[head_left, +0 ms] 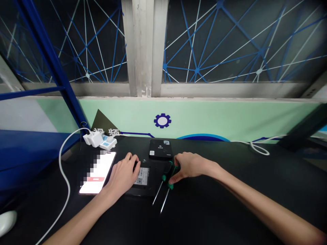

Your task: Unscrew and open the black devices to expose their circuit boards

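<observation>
Rightmost screwdriver (171, 186) lies between the right grip's (187, 165) thumb and fingers

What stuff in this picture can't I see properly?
In the head view:
Label: its print is too small and blurred.
Phone: pixel blocks cover part.
White rounded thing: cut off by the left edge.
Right screwdriver: its handle is partly behind the right hand.

The left hand (124, 172) and the right hand (188, 165) are bare, with slender fingers (129, 157). Behind them, narrow wrists (211, 167) widen into slim, smooth forearms (255, 200), uncovered as far back as they show.
</observation>
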Action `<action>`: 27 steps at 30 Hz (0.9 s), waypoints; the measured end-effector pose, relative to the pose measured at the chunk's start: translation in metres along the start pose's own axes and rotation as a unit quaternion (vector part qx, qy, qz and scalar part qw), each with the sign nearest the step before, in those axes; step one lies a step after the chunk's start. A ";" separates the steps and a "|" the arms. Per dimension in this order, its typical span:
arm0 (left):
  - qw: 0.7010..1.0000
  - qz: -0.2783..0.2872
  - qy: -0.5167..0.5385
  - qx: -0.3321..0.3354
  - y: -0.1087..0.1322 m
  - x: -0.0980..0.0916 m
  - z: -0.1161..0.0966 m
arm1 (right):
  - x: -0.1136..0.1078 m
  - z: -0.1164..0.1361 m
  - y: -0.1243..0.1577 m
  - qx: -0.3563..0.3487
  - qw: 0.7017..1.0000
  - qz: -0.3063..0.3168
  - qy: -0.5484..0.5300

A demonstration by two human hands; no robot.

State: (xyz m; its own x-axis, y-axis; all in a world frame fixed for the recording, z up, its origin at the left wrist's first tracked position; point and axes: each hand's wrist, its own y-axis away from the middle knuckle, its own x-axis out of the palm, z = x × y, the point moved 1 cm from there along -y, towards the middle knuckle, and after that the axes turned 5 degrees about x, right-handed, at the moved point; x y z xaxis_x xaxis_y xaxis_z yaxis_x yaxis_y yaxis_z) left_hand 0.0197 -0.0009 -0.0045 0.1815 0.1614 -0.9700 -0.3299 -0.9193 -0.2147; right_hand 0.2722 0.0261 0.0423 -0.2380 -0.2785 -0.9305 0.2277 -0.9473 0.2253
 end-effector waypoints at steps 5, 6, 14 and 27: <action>1.000 0.002 -0.004 0.000 0.000 -0.002 -0.001 | 0.001 -0.012 -0.009 -0.008 0.988 0.114 -0.103; 1.000 0.003 -0.004 -0.002 0.000 -0.003 -0.001 | 0.000 -0.015 -0.010 -0.006 0.983 0.130 -0.129; 1.000 -0.001 0.025 0.000 0.002 -0.003 0.001 | -0.023 -0.026 -0.012 -0.062 0.939 0.179 -0.285; 1.000 0.000 0.018 0.011 0.003 0.000 0.002 | -0.042 -0.024 -0.013 -0.107 0.886 0.019 -0.450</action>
State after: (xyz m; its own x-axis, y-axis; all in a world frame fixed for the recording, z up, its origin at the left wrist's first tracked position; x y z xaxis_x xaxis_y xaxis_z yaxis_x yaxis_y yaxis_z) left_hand 0.0163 -0.0030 -0.0054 0.2150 0.1469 -0.9655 -0.3510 -0.9109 -0.2168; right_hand 0.3017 0.0536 0.0721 -0.8613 -0.4145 -0.2937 0.4025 -0.9096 0.1032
